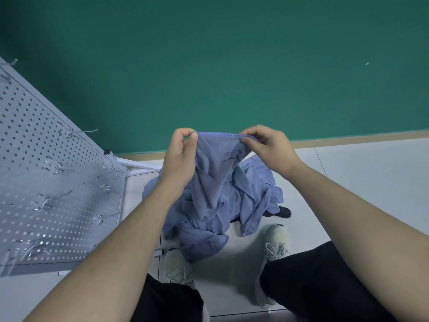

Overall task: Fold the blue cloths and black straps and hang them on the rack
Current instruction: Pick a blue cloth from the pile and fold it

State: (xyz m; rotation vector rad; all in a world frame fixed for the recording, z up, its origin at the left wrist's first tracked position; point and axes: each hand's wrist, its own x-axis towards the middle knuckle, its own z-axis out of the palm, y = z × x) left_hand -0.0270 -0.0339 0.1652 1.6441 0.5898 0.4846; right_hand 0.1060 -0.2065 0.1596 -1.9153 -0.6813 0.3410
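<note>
I hold a blue cloth (214,166) up by its top hem, and it hangs down in loose folds. My left hand (180,154) pinches the hem's left end; my right hand (267,147) pinches its right end. Below it, a heap of several more blue cloths (253,196) lies crumpled on the floor. A bit of black strap (284,212) pokes out from under the heap's right side. The white pegboard rack (46,182) with metal hooks stands at the left.
A green wall (232,66) rises just behind the heap, with a tan skirting along its base. The floor (371,182) is pale tile. My two white shoes (277,242) stand on either side of the heap's near edge. The rack's white foot (137,165) reaches toward the heap.
</note>
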